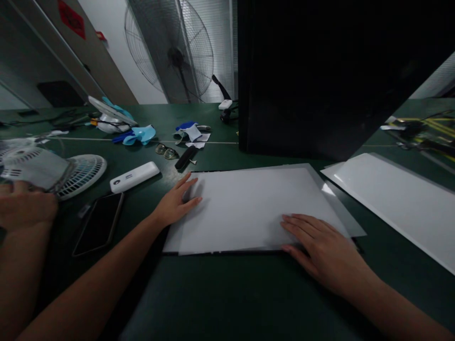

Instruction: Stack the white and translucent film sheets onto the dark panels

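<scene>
Translucent white sheets (245, 203) lie stacked on the green table in front of me, over a thin dark-edged panel of which only slim edges show. The sheets are slightly out of line, and one sticks out past the right side. My left hand (177, 202) rests at the left edge of the stack, fingers spread. My right hand (318, 244) lies flat on the lower right part, fingers stretched out and the thumb near the front edge. Neither hand grips anything.
Another white sheet stack (394, 199) lies at right. A large black panel (305, 80) stands behind. Left are a phone (99, 222), a white handheld device (135, 177), eyeglasses (167, 151), a white fan (83, 175) and another person's hand (26, 206). Light-blue gloves (142, 135) lie farther back.
</scene>
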`<state>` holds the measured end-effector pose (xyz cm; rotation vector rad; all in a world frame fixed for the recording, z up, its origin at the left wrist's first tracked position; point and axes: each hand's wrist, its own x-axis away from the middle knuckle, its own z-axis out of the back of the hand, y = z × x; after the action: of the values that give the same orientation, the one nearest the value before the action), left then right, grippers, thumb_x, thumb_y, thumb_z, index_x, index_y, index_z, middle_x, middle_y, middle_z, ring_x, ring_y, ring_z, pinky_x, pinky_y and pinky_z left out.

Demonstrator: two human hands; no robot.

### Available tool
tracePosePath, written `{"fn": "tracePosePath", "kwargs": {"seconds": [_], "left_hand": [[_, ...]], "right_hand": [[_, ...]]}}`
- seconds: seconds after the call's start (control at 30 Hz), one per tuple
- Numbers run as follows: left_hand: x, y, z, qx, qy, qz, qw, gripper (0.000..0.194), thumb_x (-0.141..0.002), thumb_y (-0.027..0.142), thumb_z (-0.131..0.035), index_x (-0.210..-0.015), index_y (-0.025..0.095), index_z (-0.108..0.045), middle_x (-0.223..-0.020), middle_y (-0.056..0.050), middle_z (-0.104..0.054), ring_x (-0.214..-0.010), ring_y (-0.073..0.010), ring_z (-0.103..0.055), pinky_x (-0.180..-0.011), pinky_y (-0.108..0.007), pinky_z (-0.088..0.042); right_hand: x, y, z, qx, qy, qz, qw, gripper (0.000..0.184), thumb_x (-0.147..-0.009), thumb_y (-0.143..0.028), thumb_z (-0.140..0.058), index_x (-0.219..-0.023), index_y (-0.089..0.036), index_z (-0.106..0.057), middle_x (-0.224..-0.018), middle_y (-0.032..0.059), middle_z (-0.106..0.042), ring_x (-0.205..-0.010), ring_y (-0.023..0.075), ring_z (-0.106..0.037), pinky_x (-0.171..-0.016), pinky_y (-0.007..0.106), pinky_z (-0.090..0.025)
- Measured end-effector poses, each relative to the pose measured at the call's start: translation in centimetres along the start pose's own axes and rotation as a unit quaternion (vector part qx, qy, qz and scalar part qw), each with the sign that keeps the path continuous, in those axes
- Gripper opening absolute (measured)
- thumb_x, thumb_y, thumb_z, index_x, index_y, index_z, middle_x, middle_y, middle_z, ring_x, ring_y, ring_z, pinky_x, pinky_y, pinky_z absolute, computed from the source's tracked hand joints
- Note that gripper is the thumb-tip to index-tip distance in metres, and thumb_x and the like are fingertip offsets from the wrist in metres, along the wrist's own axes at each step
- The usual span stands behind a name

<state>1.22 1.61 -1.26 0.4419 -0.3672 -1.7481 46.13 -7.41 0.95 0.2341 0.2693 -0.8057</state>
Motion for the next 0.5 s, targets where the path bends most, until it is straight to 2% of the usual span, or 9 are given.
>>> {"fn": "tracePosePath", "kwargs": {"seconds": [0.13, 0.2, 0.27, 0.33, 0.4, 0.43, 0.47, 0.5], "left_hand": [[-0.2, 0.0, -0.2, -0.019, -0.001, -0.005, 1.000, 0.088, -0.096, 0.079, -0.050, -0.160, 0.019, -0.051, -0.178, -0.014, -0.031, -0.161, -0.0379, -0.037, -0.132, -0.057, -0.029], [-0.3, 0.1, -0.2, -0.024, -0.004, -0.004, 1.000, 0.083, -0.098, 0.078, -0.046, -0.158, 0.020, -0.055, -0.176, -0.013, -0.036, -0.162, -0.0358, -0.036, -0.133, -0.056, -0.027], [-0.4, 0.1, -0.2, -0.029, -0.007, -0.003, 1.000, 0.080, -0.099, 0.078, -0.043, -0.155, 0.022, -0.059, -0.175, -0.011, -0.038, -0.162, -0.0348, -0.035, -0.134, -0.055, -0.026], [-0.5, 0.1, -0.2, -0.034, -0.008, -0.003, 0.999, 0.079, -0.100, 0.078, -0.042, -0.155, 0.024, -0.059, -0.175, -0.010, -0.039, -0.162, -0.0347, -0.035, -0.134, -0.055, -0.026], [-0.5, 0.1, -0.2, -0.038, -0.010, -0.006, 0.999, 0.080, -0.100, 0.078, -0.041, -0.155, 0.023, -0.060, -0.175, -0.010, -0.038, -0.162, -0.0352, -0.035, -0.134, -0.054, -0.026], [-0.5, 0.1, -0.2, -0.039, -0.011, -0.008, 0.999, 0.080, -0.100, 0.078, -0.040, -0.155, 0.023, -0.060, -0.175, -0.010, -0.038, -0.162, -0.0356, -0.035, -0.134, -0.054, -0.026], [-0.5, 0.1, -0.2, -0.041, -0.012, -0.008, 0.999, 0.080, -0.100, 0.078, -0.040, -0.155, 0.022, -0.060, -0.175, -0.011, -0.038, -0.162, -0.0359, -0.035, -0.134, -0.054, -0.026], [-0.5, 0.1, -0.2, -0.043, -0.013, -0.008, 0.999, 0.080, -0.100, 0.077, -0.040, -0.155, 0.022, -0.060, -0.175, -0.011, -0.038, -0.162, -0.0363, -0.035, -0.134, -0.054, -0.027]], "right_hand": [[-0.7, -0.9, 0.6, -0.064, -0.031, 0.070, 0.995, 0.053, -0.116, -0.049, -0.033, -0.152, -0.019, -0.057, -0.147, 0.0058, -0.062, -0.129, 0.0255, -0.064, -0.098, 0.051, -0.065], [-0.5, 0.2, 0.5, -0.079, -0.038, 0.049, 0.995, 0.051, -0.116, -0.048, -0.034, -0.156, -0.023, -0.053, -0.152, 0.0042, -0.059, -0.132, 0.0247, -0.062, -0.103, 0.052, -0.062], [0.5, 3.0, 0.4, -0.062, -0.039, -0.048, 0.996, 0.052, -0.115, -0.050, -0.032, -0.155, -0.026, -0.054, -0.153, 0.0036, -0.058, -0.134, 0.0261, -0.060, -0.109, 0.054, -0.057], [2.1, 7.2, 0.3, -0.013, -0.037, -0.188, 0.981, 0.059, -0.112, -0.059, -0.028, -0.154, -0.026, -0.054, -0.153, 0.0073, -0.057, -0.137, 0.0324, -0.057, -0.114, 0.060, -0.051], [4.2, 12.0, 0.2, 0.028, -0.024, -0.284, 0.958, 0.079, -0.107, -0.069, -0.024, -0.159, -0.014, -0.047, -0.158, 0.0211, -0.048, -0.144, 0.0454, -0.047, -0.118, 0.072, -0.040], [5.3, 14.3, 0.0, 0.040, -0.015, -0.319, 0.947, 0.088, -0.105, -0.073, -0.022, -0.161, -0.008, -0.042, -0.162, 0.0256, -0.040, -0.150, 0.0486, -0.038, -0.123, 0.072, -0.034], [6.4, 16.3, -0.3, 0.049, -0.011, -0.360, 0.932, 0.095, -0.103, -0.079, -0.024, -0.163, -0.006, -0.038, -0.166, 0.0266, -0.033, -0.153, 0.0509, -0.031, -0.124, 0.072, -0.031], [7.4, 18.0, -0.7, 0.048, -0.020, -0.393, 0.918, 0.100, -0.101, -0.083, -0.027, -0.163, -0.005, -0.037, -0.168, 0.0280, -0.026, -0.154, 0.0531, -0.028, -0.123, 0.073, -0.032]]}}
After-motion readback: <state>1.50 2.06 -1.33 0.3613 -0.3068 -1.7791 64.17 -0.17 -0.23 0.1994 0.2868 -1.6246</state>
